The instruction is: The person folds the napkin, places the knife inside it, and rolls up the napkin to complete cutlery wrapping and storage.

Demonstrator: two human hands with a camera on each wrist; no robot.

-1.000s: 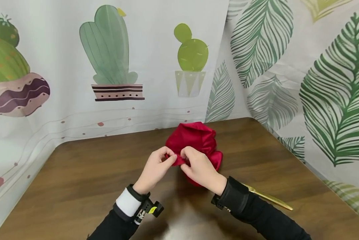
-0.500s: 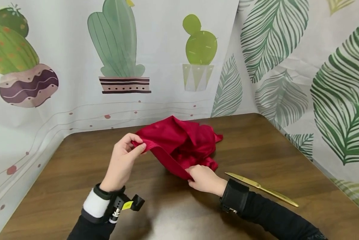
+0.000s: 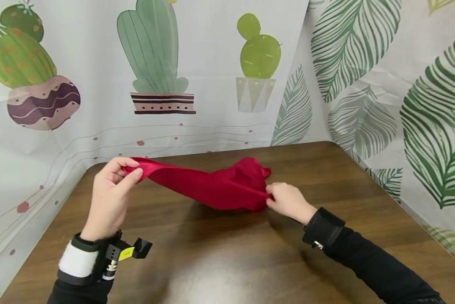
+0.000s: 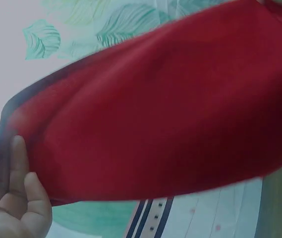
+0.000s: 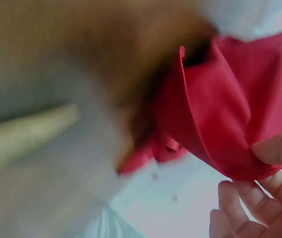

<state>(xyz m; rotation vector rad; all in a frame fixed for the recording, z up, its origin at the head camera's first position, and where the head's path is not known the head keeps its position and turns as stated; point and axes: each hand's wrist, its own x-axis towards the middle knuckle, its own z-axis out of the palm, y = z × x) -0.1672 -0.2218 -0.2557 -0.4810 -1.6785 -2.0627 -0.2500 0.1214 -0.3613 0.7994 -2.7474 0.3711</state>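
Note:
A red satiny cloth (image 3: 216,185) stretches between the two hands above the table, its right part bunched. My left hand (image 3: 110,196) pinches one edge between thumb and fingers at the left. At the other end my right hand (image 3: 290,202) grips the hem with its fingers curled. The left wrist view is mostly filled by the taut cloth (image 4: 160,114), which covers part of the left fingers. In the right wrist view the thumb presses the folded cloth (image 5: 220,99) against the fingers. A gold knife (image 5: 29,134) shows blurred there; my right forearm hides it in the head view.
The brown wooden table (image 3: 197,261) lies under both hands. A white curtain (image 3: 212,50) printed with cacti hangs along its back edge, and a leaf-print curtain (image 3: 349,122) stands at the right. Black bands with small devices sit on both wrists.
The hands have spread apart, left hand going left and up, right hand going right. The bunched cloth has been pulled out lengthwise between them. The knife has become hidden behind the right forearm.

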